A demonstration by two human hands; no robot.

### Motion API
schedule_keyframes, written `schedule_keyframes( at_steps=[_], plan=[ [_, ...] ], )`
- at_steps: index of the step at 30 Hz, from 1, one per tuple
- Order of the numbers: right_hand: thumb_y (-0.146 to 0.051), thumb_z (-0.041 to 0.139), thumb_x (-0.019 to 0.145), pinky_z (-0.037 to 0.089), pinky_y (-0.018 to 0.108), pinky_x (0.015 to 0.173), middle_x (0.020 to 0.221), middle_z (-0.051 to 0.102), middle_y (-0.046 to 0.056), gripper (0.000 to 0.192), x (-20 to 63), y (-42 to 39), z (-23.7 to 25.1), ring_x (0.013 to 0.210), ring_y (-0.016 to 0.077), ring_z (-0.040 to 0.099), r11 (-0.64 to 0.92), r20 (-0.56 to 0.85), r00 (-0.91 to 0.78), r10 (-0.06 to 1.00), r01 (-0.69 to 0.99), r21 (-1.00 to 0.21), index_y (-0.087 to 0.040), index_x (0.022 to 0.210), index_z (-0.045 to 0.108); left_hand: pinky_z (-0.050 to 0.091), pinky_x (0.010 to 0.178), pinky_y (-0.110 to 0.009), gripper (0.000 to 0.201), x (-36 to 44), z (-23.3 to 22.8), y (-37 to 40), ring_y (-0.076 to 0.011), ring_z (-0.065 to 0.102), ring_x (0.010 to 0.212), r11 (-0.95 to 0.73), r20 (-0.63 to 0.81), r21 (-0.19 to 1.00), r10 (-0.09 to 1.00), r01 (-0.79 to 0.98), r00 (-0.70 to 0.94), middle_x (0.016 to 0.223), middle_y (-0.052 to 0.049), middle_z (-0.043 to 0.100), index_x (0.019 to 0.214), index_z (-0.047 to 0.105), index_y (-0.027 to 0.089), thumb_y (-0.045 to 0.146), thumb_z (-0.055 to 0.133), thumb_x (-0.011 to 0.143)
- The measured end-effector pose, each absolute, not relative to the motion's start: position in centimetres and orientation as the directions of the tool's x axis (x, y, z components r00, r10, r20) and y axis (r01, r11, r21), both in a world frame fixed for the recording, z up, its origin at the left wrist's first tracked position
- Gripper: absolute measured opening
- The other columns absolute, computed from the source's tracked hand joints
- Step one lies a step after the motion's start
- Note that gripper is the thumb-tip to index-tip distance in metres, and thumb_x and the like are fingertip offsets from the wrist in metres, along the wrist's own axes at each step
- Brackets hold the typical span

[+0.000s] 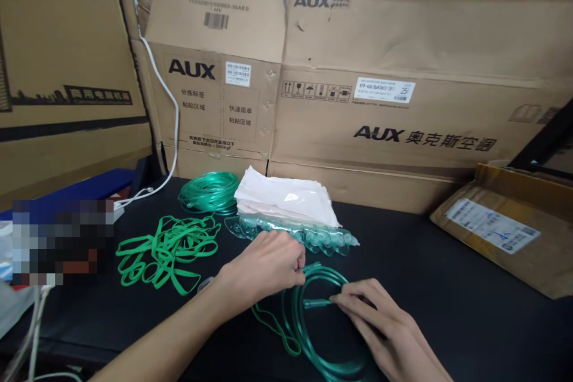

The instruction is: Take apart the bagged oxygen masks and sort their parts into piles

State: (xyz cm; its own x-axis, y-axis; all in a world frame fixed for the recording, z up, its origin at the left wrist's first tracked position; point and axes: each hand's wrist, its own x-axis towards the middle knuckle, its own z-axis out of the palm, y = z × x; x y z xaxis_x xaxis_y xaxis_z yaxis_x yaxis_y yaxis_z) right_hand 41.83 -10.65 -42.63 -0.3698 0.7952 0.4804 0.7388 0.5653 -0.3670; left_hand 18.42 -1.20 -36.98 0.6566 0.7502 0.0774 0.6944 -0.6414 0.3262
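A coil of clear green tubing lies on the black tabletop between my hands. My right hand pinches the tubing near its connector end between thumb and fingers. At the coil's upper left, my left hand is closed with curled fingers; whatever they hold is hidden. A thin green elastic strap loops out below that hand. Just beyond it, a row of clear green plastic masks lies nested together. Left of my left wrist is a tangled heap of green elastic straps.
Behind the masks lies a stack of white sheets or bags, beside a larger tubing coil. Cardboard boxes wall off the back, and a smaller taped box stands right. A white cable hangs down at left.
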Motion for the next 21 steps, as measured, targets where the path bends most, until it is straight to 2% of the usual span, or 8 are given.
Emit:
schedule_keyframes(
  at_steps=[5, 7, 9, 13, 15, 17, 19, 21],
  plan=[
    [-0.023, 0.056, 0.099, 0.064, 0.037, 0.091, 0.139, 0.064, 0.011, 0.025, 41.6, -10.1, -43.3, 0.121, 0.0286, 0.068, 0.531, 0.593, -0.297, 0.749, 0.804, -0.267, -0.027, 0.103, 0.080, 0.050, 0.081, -0.034, 0.024, 18.9, -37.1, -1.9, -0.0255, 0.072, 0.096, -0.720, 0.142, 0.336, 0.676, 0.607, 0.723, 0.100, -0.005, 0.078, 0.098, 0.075, 0.022, 0.024, 0.051, 0.096],
    [-0.022, 0.054, 0.099, 0.063, 0.033, 0.092, 0.136, 0.067, 0.011, 0.027, 41.5, -10.0, -43.2, 0.117, 0.0281, 0.071, 0.530, 0.578, -0.303, 0.758, 0.803, -0.274, -0.025, 0.102, 0.081, 0.051, 0.084, -0.035, 0.033, 19.0, -37.1, -2.2, -0.0263, 0.072, 0.097, -0.743, 0.153, 0.347, 0.647, 0.572, 0.747, 0.099, -0.007, 0.078, 0.096, 0.075, 0.021, 0.031, 0.045, 0.103],
    [-0.022, 0.051, 0.101, 0.063, 0.029, 0.090, 0.124, 0.074, 0.012, 0.029, 41.3, -10.0, -42.9, 0.109, 0.0270, 0.075, 0.542, 0.569, -0.319, 0.758, 0.794, -0.276, -0.024, 0.104, 0.080, 0.051, 0.086, -0.036, 0.039, 19.1, -37.2, -2.4, -0.0267, 0.072, 0.097, -0.764, 0.159, 0.360, 0.617, 0.536, 0.771, 0.098, -0.008, 0.077, 0.099, 0.075, 0.021, 0.040, 0.042, 0.106],
    [-0.023, 0.050, 0.101, 0.064, 0.025, 0.083, 0.114, 0.077, 0.010, 0.029, 41.1, -10.1, -42.3, 0.099, 0.0251, 0.079, 0.554, 0.585, -0.313, 0.748, 0.779, -0.292, -0.023, 0.103, 0.079, 0.051, 0.091, -0.038, 0.041, 19.0, -37.4, -2.7, -0.0269, 0.070, 0.100, -0.789, 0.195, 0.336, 0.593, 0.515, 0.781, 0.101, -0.011, 0.076, 0.115, 0.071, 0.019, 0.035, 0.034, 0.109],
    [-0.022, 0.051, 0.101, 0.064, 0.023, 0.082, 0.113, 0.077, 0.009, 0.028, 41.1, -10.0, -42.4, 0.097, 0.0241, 0.079, 0.556, 0.587, -0.306, 0.749, 0.773, -0.307, -0.023, 0.102, 0.078, 0.051, 0.091, -0.039, 0.039, 19.1, -37.6, -2.6, -0.0282, 0.069, 0.104, -0.753, 0.166, 0.377, 0.628, 0.539, 0.760, 0.104, -0.010, 0.076, 0.118, 0.071, 0.021, 0.044, 0.041, 0.106],
    [-0.021, 0.052, 0.100, 0.063, 0.022, 0.084, 0.114, 0.076, 0.008, 0.025, 41.4, -10.0, -42.7, 0.098, 0.0231, 0.079, 0.562, 0.585, -0.308, 0.750, 0.763, -0.319, -0.024, 0.104, 0.077, 0.051, 0.092, -0.039, 0.041, 19.2, -37.6, -2.5, -0.0306, 0.067, 0.108, -0.700, 0.096, 0.425, 0.665, 0.574, 0.741, 0.110, -0.009, 0.075, 0.117, 0.072, 0.021, 0.054, 0.060, 0.096],
    [-0.021, 0.055, 0.099, 0.062, 0.021, 0.088, 0.115, 0.075, 0.007, 0.020, 41.8, -10.1, -43.3, 0.099, 0.0219, 0.078, 0.563, 0.589, -0.291, 0.754, 0.750, -0.349, -0.025, 0.107, 0.073, 0.051, 0.094, -0.037, 0.043, 19.4, -37.6, -2.3, -0.0309, 0.066, 0.112, -0.679, 0.045, 0.434, 0.673, 0.592, 0.738, 0.114, -0.009, 0.074, 0.116, 0.073, 0.019, 0.050, 0.073, 0.085],
    [-0.023, 0.060, 0.097, 0.061, 0.022, 0.091, 0.115, 0.074, 0.005, 0.016, 42.1, -10.2, -43.9, 0.099, 0.0211, 0.077, 0.534, 0.581, -0.242, 0.777, 0.742, -0.405, -0.026, 0.111, 0.068, 0.052, 0.092, -0.034, 0.038, 19.7, -37.6, -2.3, -0.0283, 0.067, 0.109, -0.685, 0.024, 0.425, 0.661, 0.591, 0.750, 0.109, -0.007, 0.075, 0.113, 0.073, 0.019, 0.040, 0.076, 0.082]
  ],
)
